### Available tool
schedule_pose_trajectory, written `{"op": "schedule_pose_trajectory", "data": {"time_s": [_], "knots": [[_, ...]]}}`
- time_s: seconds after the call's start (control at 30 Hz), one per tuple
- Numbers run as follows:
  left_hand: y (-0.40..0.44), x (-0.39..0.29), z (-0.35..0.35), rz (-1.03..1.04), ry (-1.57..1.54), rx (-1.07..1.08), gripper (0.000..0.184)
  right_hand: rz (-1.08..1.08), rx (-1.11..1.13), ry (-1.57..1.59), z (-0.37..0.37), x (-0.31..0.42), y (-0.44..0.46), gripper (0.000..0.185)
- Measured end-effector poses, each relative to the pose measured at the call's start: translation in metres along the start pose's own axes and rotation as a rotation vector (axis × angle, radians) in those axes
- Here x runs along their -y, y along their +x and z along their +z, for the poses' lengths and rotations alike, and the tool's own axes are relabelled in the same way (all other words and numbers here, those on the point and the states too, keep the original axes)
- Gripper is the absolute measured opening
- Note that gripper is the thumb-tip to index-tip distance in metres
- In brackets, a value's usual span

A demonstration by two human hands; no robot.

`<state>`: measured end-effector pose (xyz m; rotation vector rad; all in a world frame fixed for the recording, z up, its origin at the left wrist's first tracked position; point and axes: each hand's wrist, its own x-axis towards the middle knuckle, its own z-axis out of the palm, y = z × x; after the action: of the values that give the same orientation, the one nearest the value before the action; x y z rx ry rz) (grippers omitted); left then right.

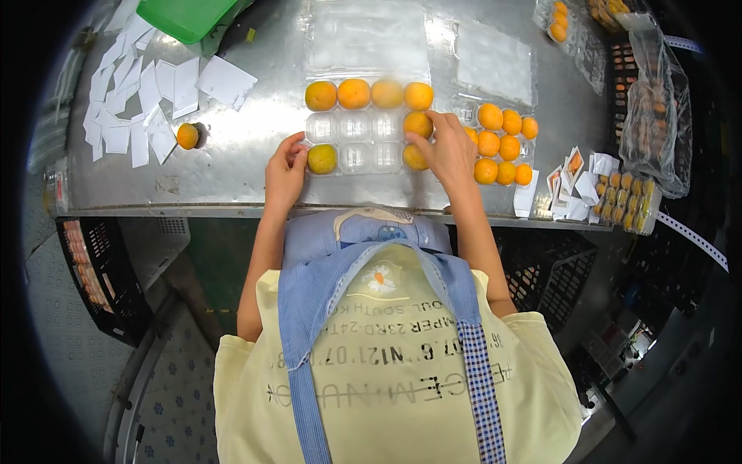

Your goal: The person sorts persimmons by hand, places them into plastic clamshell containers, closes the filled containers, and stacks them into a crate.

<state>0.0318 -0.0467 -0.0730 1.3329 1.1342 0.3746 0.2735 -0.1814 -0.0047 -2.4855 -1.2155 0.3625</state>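
Both arms reach forward over the near edge of the steel desk (232, 174), the forearms slanting inward toward the clear tray (354, 125) between the hands. The left grip (284, 176) is at the tray's left side, fingers curled at the edge, thumb close to the yellow-green fruit (322, 159) in the near left cup; whether it pinches the plastic or only steadies it, I can't tell from here. The right grip (452, 155) comes in from the other side, back of the hand up, thumb and forefinger closed around the middle fruit (418, 125) of the right-hand column, down in the tray.

The tray lies flat, straight in front of the person, opened out with its lid (365, 39) pointing away from the body. Spread like that, its long axis runs away from the person; the cupped half alone is longer from side to side, four cups across and three deep. Four fruits (354, 93) line its far row.

Just to the right lies a second tray (466, 113) holding more orange fruit. Well apart on the left, a loose fruit (187, 136) rests beside scattered white cards (185, 87).
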Motion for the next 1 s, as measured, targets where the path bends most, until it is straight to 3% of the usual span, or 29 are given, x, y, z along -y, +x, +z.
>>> {"op": "schedule_pose_trajectory", "data": {"time_s": [0.07,0.2,0.3,0.4,0.57,0.67,0.8,1.0], "knots": [[0.0,0.0,-0.002,-0.007,-0.007,0.01,0.03,0.014,0.055,-0.039,-0.002,-0.001,0.004,0.046],[-0.001,0.006,-0.002,0.062,0.07,-0.067,0.033,-0.065,-0.046,-0.025,0.001,-0.01,0.005,0.043],[-0.017,-0.032,0.005,0.313,0.256,-0.197,0.037,-0.128,-0.113,0.137,-0.006,-0.008,-0.004,0.043],[-0.023,-0.059,0.017,0.238,0.025,0.009,0.04,-0.297,-0.215,0.302,-0.015,0.0,-0.014,0.045],[-0.032,-0.092,0.044,-0.028,-0.464,0.55,0.043,-0.487,-0.255,0.408,-0.023,0.029,-0.026,0.05],[-0.035,-0.087,0.049,-0.181,-0.745,0.637,0.042,-0.517,-0.186,0.463,-0.024,0.04,-0.029,0.049],[-0.035,-0.081,0.05,-0.04,-0.646,0.571,0.038,-0.3,0.034,0.734,-0.028,0.048,-0.03,0.044],[-0.036,-0.084,0.049,-0.044,-0.628,0.556,0.038,-0.11,0.116,1.018,-0.009,0.04,-0.025,0.02]]}}
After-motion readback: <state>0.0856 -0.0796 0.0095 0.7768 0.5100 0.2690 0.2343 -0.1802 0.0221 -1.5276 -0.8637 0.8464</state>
